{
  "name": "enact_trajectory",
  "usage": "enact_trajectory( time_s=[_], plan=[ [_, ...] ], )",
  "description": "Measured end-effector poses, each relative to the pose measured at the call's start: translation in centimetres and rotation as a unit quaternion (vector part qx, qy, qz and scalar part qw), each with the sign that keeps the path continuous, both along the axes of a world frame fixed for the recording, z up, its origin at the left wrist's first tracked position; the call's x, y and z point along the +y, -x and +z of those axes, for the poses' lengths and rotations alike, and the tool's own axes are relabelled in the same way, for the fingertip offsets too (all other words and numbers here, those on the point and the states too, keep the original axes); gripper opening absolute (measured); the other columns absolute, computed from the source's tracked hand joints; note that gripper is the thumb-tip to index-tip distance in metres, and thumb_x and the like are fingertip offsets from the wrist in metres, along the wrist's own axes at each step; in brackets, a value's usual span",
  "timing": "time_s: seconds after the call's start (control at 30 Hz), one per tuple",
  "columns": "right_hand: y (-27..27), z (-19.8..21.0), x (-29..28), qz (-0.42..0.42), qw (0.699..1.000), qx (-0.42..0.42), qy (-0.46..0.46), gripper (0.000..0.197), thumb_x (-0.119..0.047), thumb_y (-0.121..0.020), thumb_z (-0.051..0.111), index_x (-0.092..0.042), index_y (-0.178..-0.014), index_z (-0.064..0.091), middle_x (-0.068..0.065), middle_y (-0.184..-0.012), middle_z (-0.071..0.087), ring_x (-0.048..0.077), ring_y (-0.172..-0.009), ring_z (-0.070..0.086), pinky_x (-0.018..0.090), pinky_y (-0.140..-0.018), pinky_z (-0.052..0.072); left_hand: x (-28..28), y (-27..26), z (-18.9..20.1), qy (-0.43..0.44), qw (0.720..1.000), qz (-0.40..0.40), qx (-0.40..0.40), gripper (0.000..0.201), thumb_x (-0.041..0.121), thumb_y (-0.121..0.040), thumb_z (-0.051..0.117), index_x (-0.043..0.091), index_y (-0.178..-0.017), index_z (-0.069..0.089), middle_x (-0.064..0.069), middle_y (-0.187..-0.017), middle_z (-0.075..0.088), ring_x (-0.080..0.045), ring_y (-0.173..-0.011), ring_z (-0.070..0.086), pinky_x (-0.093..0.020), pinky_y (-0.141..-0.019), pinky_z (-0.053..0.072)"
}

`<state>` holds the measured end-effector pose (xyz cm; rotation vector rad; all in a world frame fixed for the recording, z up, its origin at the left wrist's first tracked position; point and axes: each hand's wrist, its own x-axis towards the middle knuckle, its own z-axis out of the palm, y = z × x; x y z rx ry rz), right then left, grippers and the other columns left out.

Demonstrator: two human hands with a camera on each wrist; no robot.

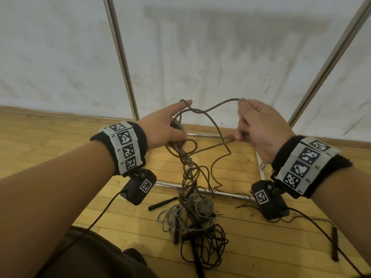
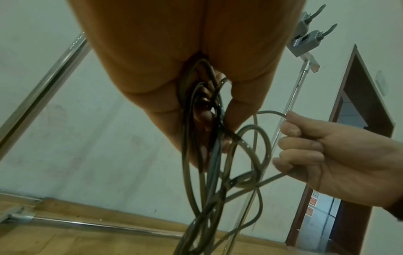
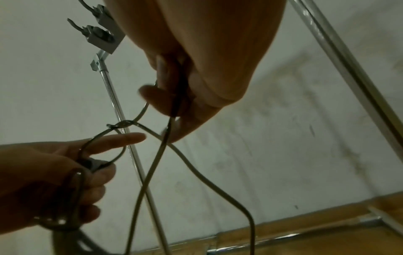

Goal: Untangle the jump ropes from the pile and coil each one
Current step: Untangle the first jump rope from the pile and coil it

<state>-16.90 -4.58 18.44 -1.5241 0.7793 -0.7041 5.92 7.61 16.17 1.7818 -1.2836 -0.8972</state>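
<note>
On my left, my left hand (image 1: 163,129) is raised above the floor (image 1: 60,137), its lower fingers curled round a gathered bunch of dark rope loops (image 1: 178,137), the index finger out straight with a strand over it. Its wristband (image 1: 125,146) carries black-and-white square markers with small characters beside them, too small for me to read. From that bunch the strands hang down to the tangled pile of jump ropes (image 1: 192,221) on the wooden floor, dark and grey cords mixed, with a black handle (image 1: 162,203) lying just left of it. A single strand (image 1: 218,105) arcs across to my right hand (image 1: 259,127), which is closed on it, thumb pinching the top. Behind stands a metal frame (image 1: 122,63) against white sheeting.
</note>
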Motion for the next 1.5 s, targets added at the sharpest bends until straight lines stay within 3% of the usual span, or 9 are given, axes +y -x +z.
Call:
enact_trajectory(
  time_s=[0.2, 0.5, 0.67, 0.83, 1.07, 1.2, 1.27, 1.37, 1.5],
  plan=[
    [0.9, 0.2, -1.9, -0.007, 0.952, 0.162, 0.258, 0.028, -0.043, -0.102, 0.055, -0.018, -0.092, 0.065, -0.004, -0.066, 0.056, 0.016, -0.060, 0.055, 0.039, -0.071, 0.054, 0.2, -0.3, 0.0, -0.002, 0.998, 0.003, 0.057, 0.092, -0.003, -0.092, 0.065, 0.051, -0.158, 0.033, -0.011, -0.092, 0.069, -0.037, -0.082, 0.076, -0.044, -0.077, 0.064],
    [2.9, 0.4, -5.4, 0.000, 0.758, 0.423, 0.496, 0.023, -0.036, -0.105, 0.045, -0.019, -0.100, 0.060, -0.004, -0.076, 0.057, 0.017, -0.071, 0.053, 0.034, -0.063, 0.045, 0.8, 0.0, 0.5, -0.090, 0.981, -0.017, -0.173, 0.102, 0.009, -0.089, 0.069, 0.069, -0.155, 0.018, 0.003, -0.081, 0.066, -0.007, -0.045, 0.059, -0.020, -0.049, 0.051],
    [1.8, -0.2, -4.6, -0.011, 0.840, 0.370, 0.396, 0.032, -0.041, -0.105, 0.046, -0.017, -0.095, 0.064, -0.002, -0.074, 0.061, 0.014, -0.065, 0.056, 0.027, -0.056, 0.035, 0.3, 1.6, 0.6, -0.082, 0.991, -0.064, -0.090, 0.117, 0.005, -0.086, 0.075, 0.083, -0.142, 0.008, -0.013, -0.101, 0.074, -0.013, -0.051, 0.059, -0.027, -0.049, 0.052],
    [1.0, 1.2, -2.1, -0.012, 0.979, 0.173, 0.106, 0.032, -0.034, -0.103, 0.052, -0.008, -0.093, 0.069, 0.000, -0.055, 0.049, 0.022, -0.046, 0.057, 0.046, -0.065, 0.061, -0.3, 2.8, -0.2, -0.105, 0.988, -0.066, -0.092, 0.126, 0.004, -0.089, 0.077, 0.074, -0.150, -0.009, 0.001, -0.113, 0.073, -0.017, -0.055, 0.068, -0.032, -0.051, 0.058],
    [-0.5, 4.3, 1.8, 0.136, 0.988, 0.010, -0.071, 0.015, -0.016, -0.099, 0.049, -0.009, -0.092, 0.060, 0.001, -0.063, 0.033, 0.017, -0.052, 0.023, 0.036, -0.050, 0.012, -1.4, 5.6, -1.9, -0.126, 0.987, -0.079, -0.066, 0.123, 0.018, -0.086, 0.087, 0.074, -0.149, -0.003, 0.003, -0.113, 0.076, -0.019, -0.057, 0.068, -0.036, -0.052, 0.060],
    [-0.6, 4.9, 2.3, 0.156, 0.972, -0.093, -0.146, 0.025, -0.016, -0.101, 0.035, -0.004, -0.109, 0.056, 0.004, -0.069, 0.042, 0.019, -0.056, 0.041, 0.035, -0.048, 0.037, -2.0, 7.0, -2.0, -0.117, 0.987, -0.077, -0.082, 0.089, 0.030, -0.081, 0.091, 0.054, -0.142, 0.032, -0.001, -0.094, 0.078, -0.017, -0.051, 0.066, -0.035, -0.049, 0.059],
    [-0.4, 4.7, 2.0, 0.138, 0.972, -0.121, -0.149, 0.029, -0.008, -0.098, 0.034, 0.000, -0.113, 0.058, 0.010, -0.075, 0.053, 0.028, -0.070, 0.058, 0.046, -0.073, 0.060, -2.4, 7.1, -1.8, -0.096, 0.991, -0.058, -0.072, 0.087, 0.029, -0.079, 0.092, 0.051, -0.142, 0.038, -0.003, -0.087, 0.078, -0.016, -0.049, 0.066, -0.029, -0.046, 0.054],
    [0.1, 3.2, 1.4, 0.099, 0.986, -0.084, -0.105, 0.036, -0.001, -0.095, 0.038, 0.002, -0.120, 0.063, 0.010, -0.089, 0.067, 0.029, -0.093, 0.067, 0.047, -0.100, 0.056, -2.6, 6.6, -1.1, -0.076, 0.996, -0.046, -0.018, 0.092, 0.028, -0.086, 0.087, 0.055, -0.153, 0.029, -0.002, -0.088, 0.082, -0.028, -0.062, 0.073, -0.029, -0.047, 0.051],
    [0.9, 1.9, 0.4, 0.007, 0.999, -0.052, 0.001, 0.030, 0.003, -0.091, 0.047, -0.008, -0.106, 0.070, 0.003, -0.095, 0.069, 0.020, -0.101, 0.069, 0.039, -0.098, 0.057, -2.5, 5.3, -0.4, -0.020, 0.994, 0.001, 0.109, 0.106, 0.020, -0.090, 0.083, 0.057, -0.160, 0.013, -0.013, -0.092, 0.081, -0.021, -0.060, 0.066, -0.026, -0.043, 0.048]
  ],
)
